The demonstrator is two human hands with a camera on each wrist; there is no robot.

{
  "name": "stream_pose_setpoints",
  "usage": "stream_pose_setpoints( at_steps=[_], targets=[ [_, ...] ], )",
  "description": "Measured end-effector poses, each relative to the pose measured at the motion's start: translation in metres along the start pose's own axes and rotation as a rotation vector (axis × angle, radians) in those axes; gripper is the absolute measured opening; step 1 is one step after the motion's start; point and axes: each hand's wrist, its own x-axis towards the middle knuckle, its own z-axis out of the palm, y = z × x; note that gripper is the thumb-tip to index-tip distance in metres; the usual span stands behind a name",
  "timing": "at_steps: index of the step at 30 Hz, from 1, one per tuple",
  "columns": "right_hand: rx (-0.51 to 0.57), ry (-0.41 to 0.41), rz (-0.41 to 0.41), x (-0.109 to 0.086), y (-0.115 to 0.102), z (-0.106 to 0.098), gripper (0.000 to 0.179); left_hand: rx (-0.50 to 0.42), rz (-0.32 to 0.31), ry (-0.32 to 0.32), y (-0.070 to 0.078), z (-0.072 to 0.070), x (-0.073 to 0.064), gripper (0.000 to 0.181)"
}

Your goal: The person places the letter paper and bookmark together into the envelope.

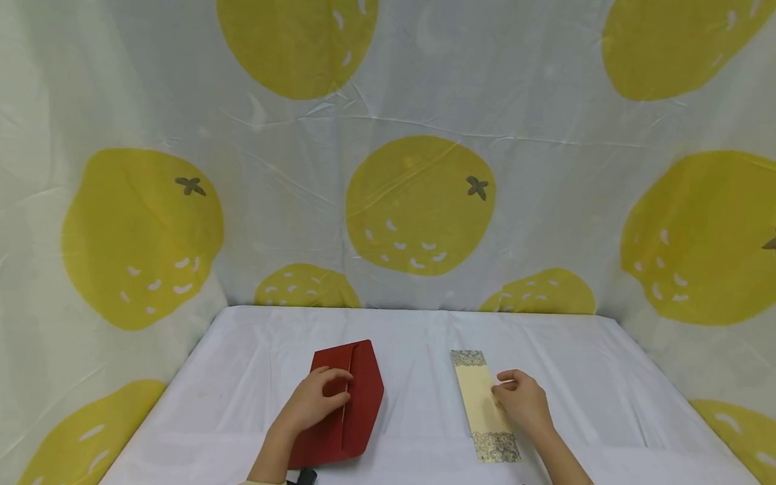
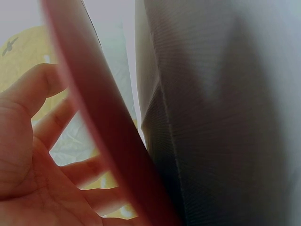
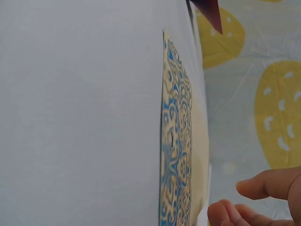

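1. Red envelope (image 1: 365, 391) on the white-draped bench (image 1: 418, 384), under the left hand (image 1: 314, 401); fingers spread, tips hidden, pinch impossible to tell;
2. Patterned card (image 1: 477, 401) just beside the right hand (image 1: 523, 404); thumb and fingers narrowly parted, seemingly holding nothing;
3. Both likely light, creasable; edges suit a gentle pinch;
4. Envelope blurred in left-wrist view.

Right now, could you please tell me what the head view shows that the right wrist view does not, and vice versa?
Only the head view: the left hand on the red envelope, the envelope's broad face, and both patterned ends of the cream card.
Only the right wrist view: distinct blue scrollwork on the card, up close.
Both: the right hand, the card, the white cloth and the fruit-printed backdrop. The wrist view's dark red tip is probably the envelope's corner.
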Motion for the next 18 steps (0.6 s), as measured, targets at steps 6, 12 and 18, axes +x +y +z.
stream_pose_setpoints(
  at_steps=[6, 12, 18],
  targets=[
    [-0.03, -0.028, 0.035, 0.003, 0.008, -0.002, 0.034, 0.001, 0.0, 0.0, 0.001, 0.0, -0.001, 0.026],
    [-0.024, -0.063, 0.091, 0.004, 0.011, -0.001, 0.035, 0.003, 0.003, -0.002, 0.0, 0.001, -0.001, 0.025],
    [-0.097, -0.091, 0.074, 0.004, 0.011, 0.0, 0.04, -0.005, 0.009, -0.003, -0.001, 0.0, 0.0, 0.025]
  ],
)
